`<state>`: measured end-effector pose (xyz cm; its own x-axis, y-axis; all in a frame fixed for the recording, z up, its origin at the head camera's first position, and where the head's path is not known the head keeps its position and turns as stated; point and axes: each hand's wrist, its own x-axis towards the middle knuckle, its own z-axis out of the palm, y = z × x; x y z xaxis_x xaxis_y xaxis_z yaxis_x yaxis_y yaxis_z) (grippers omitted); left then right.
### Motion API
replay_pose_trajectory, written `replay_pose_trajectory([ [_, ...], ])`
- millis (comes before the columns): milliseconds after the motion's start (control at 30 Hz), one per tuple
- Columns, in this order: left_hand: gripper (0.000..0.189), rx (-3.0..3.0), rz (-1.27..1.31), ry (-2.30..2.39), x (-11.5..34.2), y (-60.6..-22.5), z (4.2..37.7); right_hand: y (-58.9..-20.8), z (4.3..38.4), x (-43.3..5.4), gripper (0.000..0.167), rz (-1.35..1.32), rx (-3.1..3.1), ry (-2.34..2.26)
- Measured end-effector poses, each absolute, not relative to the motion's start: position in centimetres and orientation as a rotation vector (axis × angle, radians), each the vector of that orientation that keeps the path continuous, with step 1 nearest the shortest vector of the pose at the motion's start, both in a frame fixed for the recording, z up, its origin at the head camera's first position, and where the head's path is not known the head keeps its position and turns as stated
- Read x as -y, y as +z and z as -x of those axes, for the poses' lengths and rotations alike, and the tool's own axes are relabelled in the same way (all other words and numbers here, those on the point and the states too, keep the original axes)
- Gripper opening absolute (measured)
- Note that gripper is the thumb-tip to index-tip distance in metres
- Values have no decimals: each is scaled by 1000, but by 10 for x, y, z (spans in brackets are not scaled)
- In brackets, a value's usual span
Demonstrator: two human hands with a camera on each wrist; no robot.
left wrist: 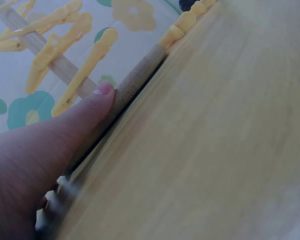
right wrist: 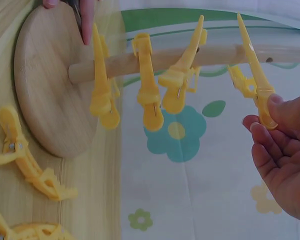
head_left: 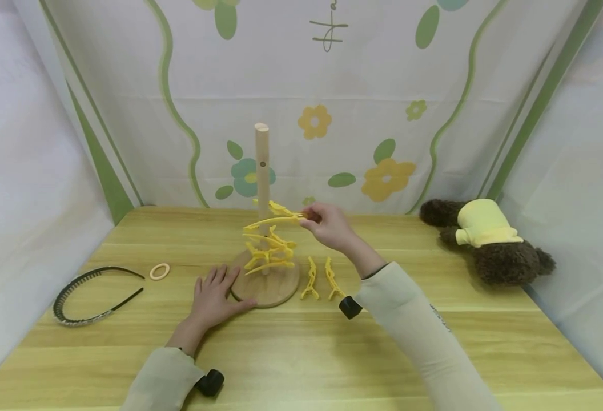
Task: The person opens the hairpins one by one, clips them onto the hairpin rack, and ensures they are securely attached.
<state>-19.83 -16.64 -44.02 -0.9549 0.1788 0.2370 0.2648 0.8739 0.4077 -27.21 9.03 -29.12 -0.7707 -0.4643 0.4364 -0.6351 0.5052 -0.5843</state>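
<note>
My right hand (head_left: 329, 227) pinches the tail of a yellow alligator hair clip (right wrist: 263, 90) between thumb and fingers. The clip's jaws are spread, with the wooden pole (head_left: 262, 145) between them in the head view; whether it touches the pole I cannot tell. Lower on the pole hang three more yellow hair clips (right wrist: 149, 85). My left hand (head_left: 216, 305) lies at the left side of the round wooden base (head_left: 268, 294), fingers spread and the thumb against its near edge. Two loose clips (head_left: 310, 279) lie on the table right of the base.
At the left of the wooden table (head_left: 301, 354) lie a black toothed headband (head_left: 61, 299) and a small light ring (head_left: 152, 274). A brown plush toy (head_left: 504, 262) in a yellow top lies at the far right. A flower-patterned cloth (head_left: 301, 74) hangs behind the table.
</note>
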Motion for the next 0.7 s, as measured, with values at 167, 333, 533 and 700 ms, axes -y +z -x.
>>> replay_pose_trajectory([
  [167,90,2851,345,-675,167,-439,197,-290,274,-80,18,-975,2530,1152],
  [333,90,2853,344,-681,165,-439,197,-290,276,-77,19,-999,2529,1169],
  [533,91,2857,345,-675,166,-440,198,-287,276,-73,20,-999,2565,1174],
  [700,91,2858,349,-667,166,-441,199,-285,275,-72,23,-1009,2611,1158],
])
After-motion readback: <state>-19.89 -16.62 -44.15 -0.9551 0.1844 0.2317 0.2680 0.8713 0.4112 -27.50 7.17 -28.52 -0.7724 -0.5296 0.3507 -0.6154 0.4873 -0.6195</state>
